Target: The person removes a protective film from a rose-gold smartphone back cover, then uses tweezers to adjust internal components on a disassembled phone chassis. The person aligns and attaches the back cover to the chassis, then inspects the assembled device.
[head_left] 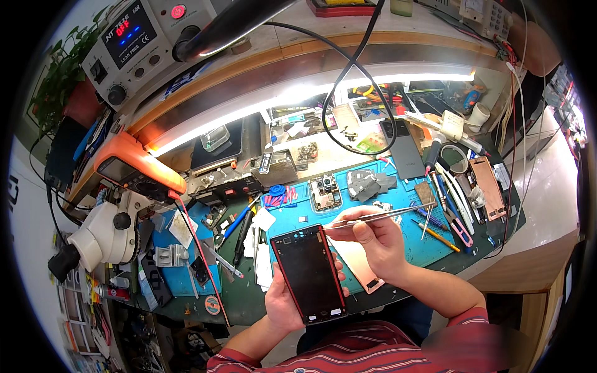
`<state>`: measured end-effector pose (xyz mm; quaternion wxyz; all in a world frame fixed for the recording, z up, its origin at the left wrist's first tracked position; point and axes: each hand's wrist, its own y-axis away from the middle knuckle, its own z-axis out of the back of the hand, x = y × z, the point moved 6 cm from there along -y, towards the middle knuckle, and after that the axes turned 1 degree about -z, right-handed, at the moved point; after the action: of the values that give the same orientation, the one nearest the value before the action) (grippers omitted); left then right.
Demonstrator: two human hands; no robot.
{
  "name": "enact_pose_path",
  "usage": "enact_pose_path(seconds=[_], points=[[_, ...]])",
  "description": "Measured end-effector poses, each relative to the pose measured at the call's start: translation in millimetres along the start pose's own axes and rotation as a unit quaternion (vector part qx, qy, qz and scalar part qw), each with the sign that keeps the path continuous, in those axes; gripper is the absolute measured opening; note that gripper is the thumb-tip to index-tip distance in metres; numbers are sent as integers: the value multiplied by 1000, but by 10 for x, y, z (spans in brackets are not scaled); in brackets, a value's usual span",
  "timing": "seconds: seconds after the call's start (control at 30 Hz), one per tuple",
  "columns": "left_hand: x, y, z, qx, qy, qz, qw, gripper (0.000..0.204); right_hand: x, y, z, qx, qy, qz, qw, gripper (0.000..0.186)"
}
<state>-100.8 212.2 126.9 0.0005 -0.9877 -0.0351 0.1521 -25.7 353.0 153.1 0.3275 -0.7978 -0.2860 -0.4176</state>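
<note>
My left hand is wrapped round a black phone screen assembly with a red edge, tilted upright above the near edge of the bench. Its thumb is on the left side and its fingertips show at the right. Between the fingers of my right hand is a pair of metal tweezers, its tips at the top right corner of the assembly; whether they touch cannot be made out. Behind the assembly lies a copper-coloured phone panel. Beyond it, a circuit board with camera modules sits on the blue mat.
Pliers, screwdrivers and a second copper-coloured panel lie at the right. A grey phone back rests farther off. At the left stand a white microscope and an orange multimeter. A black cable loops above the bench.
</note>
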Motion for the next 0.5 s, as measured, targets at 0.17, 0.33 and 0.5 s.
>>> enact_pose_path(seconds=[0.17, 0.33, 0.5], points=[[0, 1, 4, 2, 2, 0, 1000, 84, -1, 0, -5, 2, -7, -2, 1000, 24], [3, 2, 4, 6, 4, -2, 1000, 84, 2, 1, -6, 4, -7, 1, 1000, 24], [-1, 7, 16, 7, -3, -1, 1000, 83, 0, -7, -6, 5, -6, 6, 1000, 22]])
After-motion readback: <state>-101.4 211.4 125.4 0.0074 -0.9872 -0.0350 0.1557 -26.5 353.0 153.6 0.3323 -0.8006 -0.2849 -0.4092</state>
